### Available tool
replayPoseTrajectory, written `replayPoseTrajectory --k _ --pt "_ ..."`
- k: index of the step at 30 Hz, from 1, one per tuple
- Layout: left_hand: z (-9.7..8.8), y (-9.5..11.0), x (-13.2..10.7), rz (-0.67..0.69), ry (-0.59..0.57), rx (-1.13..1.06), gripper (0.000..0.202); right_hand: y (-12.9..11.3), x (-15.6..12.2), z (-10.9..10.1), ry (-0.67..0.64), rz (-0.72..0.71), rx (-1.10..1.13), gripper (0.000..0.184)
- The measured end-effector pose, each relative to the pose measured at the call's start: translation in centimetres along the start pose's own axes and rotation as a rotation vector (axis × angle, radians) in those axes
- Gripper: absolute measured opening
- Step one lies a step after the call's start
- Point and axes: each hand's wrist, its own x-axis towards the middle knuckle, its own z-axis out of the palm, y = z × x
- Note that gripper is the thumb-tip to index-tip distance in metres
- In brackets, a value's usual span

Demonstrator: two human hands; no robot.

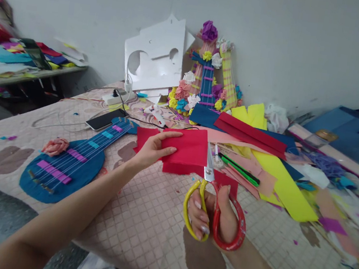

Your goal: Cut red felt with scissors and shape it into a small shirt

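Patterned bench (153, 224), nearest: our right hand (210, 212), fingers closed through yellow-and-red-handled scissors (209, 175), blades at the square red felt sheet (187, 149), which our left hand (150, 150) pinches. A blue felt guitar (68, 163) lies beyond. Floppy felt might skew the cut.

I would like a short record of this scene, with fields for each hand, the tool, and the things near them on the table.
left hand: grips the red sheet at its left edge
right hand: holds the scissors by the handles
scissors: one yellow and one red handle, blades at the red sheet's right side
left side: blue felt guitar, pink flower, phone
right side: yellow sheet among other coloured sheets
surface: table with a chequered cloth
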Motion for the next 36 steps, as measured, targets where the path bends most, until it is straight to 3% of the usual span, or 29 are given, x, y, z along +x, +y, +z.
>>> replayPoseTrajectory --k 12,18,27,36 --pt "0.1 -0.1 -0.1 0.047 -0.06 0.012 0.044 -0.6 -0.2 0.6 0.104 0.037 -0.052 0.072" --pt "0.3 -0.1 -0.2 0.047 -0.064 0.041 0.043 -0.9 -0.1 0.8 0.072 0.013 -0.028 0.07" --pt "0.2 -0.2 -0.1 0.043 -0.065 0.038 0.043 0.0 0.0 -0.5 0.075 -0.026 -0.002 0.065" --pt "0.5 -0.2 -0.3 0.028 -0.122 0.008 0.043 -0.7 -0.2 0.4 0.112 -0.002 -0.058 0.072"
